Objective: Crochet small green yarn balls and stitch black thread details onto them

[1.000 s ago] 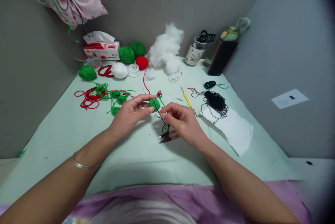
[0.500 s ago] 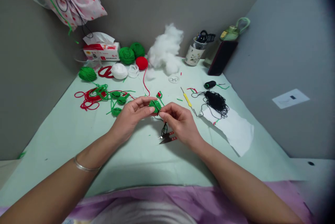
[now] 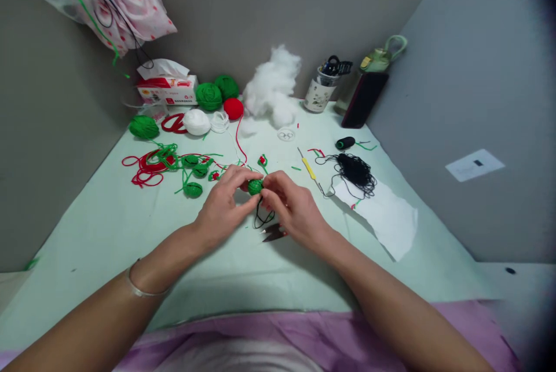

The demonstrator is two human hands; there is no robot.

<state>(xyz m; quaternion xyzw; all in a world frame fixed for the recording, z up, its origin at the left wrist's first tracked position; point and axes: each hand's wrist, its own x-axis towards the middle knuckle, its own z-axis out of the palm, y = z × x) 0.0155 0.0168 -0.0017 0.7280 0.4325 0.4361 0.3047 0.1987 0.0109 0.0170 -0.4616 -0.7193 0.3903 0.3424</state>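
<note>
Between my two hands is a small green crocheted ball (image 3: 255,187), held above the middle of the table. My left hand (image 3: 228,201) grips it from the left, thumb below and fingers above. From the right, my right hand (image 3: 293,201) pinches its other side, and the fingertips partly cover it. Black yarn (image 3: 263,218) hangs in loops below the ball. Small thread snips (image 3: 273,233) lie on the table under my right hand, their handles partly hidden. Just beyond the ball lies a small red and green crocheted piece (image 3: 262,161).
Several green crocheted balls (image 3: 193,189) and tangled red yarn (image 3: 150,166) lie left. White stuffing (image 3: 273,85), a red yarn ball (image 3: 233,109) and a tissue box (image 3: 167,91) stand behind. Rightward are a yellow crochet hook (image 3: 308,168), black yarn bundle (image 3: 356,172) and white paper (image 3: 386,218).
The green ball has turned and sits slightly lower. My right hand has moved from pinching near the black yarn to gripping the ball's side. The view has shifted slightly.
</note>
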